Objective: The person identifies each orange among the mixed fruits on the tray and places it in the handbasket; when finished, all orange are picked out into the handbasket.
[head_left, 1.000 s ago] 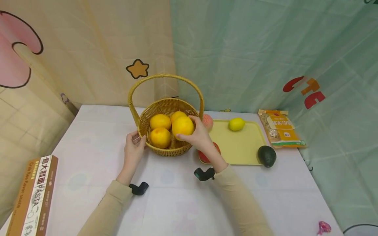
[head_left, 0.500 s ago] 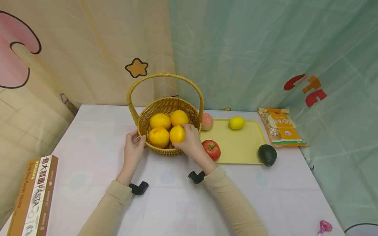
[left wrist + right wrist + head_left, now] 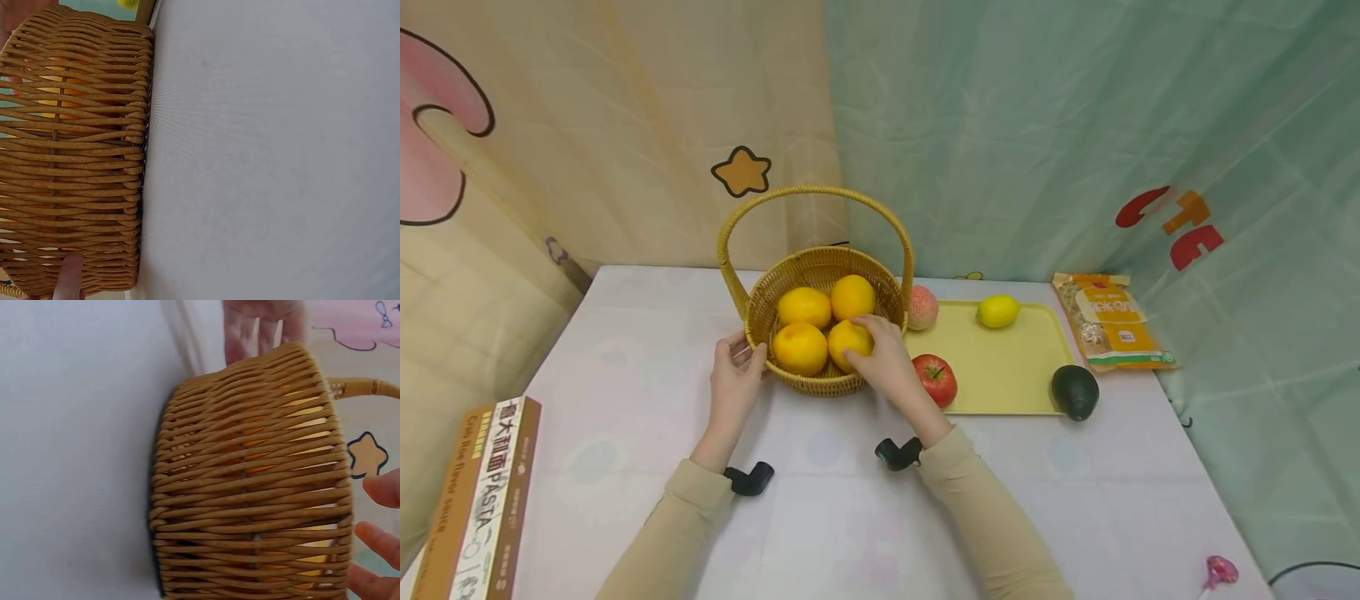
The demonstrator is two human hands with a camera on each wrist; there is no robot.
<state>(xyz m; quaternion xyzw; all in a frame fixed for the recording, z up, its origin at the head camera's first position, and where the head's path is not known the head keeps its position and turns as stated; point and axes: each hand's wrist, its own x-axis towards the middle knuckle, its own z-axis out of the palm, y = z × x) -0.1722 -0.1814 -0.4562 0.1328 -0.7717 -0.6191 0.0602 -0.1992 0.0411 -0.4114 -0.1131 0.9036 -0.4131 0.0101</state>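
Observation:
In the head view a wicker basket (image 3: 824,386) with a tall arched handle stands upright on the table, with several yellow-orange round fruits that look like oranges inside. My left hand (image 3: 735,379) holds the basket's left side, thumb at the rim; one fingertip (image 3: 70,270) touches the weave in the left wrist view. Over the front right rim, my right hand (image 3: 891,358) has its thumb and fingers spread around the front right orange (image 3: 844,340), which rests among the others. Spread fingers (image 3: 378,540) appear beyond the rim in the right wrist view; contact with the orange is hidden there.
Right of the basket lies a yellow tray (image 3: 1011,367) with a tomato (image 3: 935,381), a pink round fruit (image 3: 922,307), a lemon (image 3: 998,311) and an avocado (image 3: 1075,392) at its corner. Beyond are a food packet (image 3: 1112,323), pasta boxes (image 3: 482,500) and a pink-wrapped lollipop (image 3: 1221,571).
My right hand has lowered the orange into the front right of the basket, then loosened its fingers and drawn slightly back to the right. My left hand has stayed on the basket.

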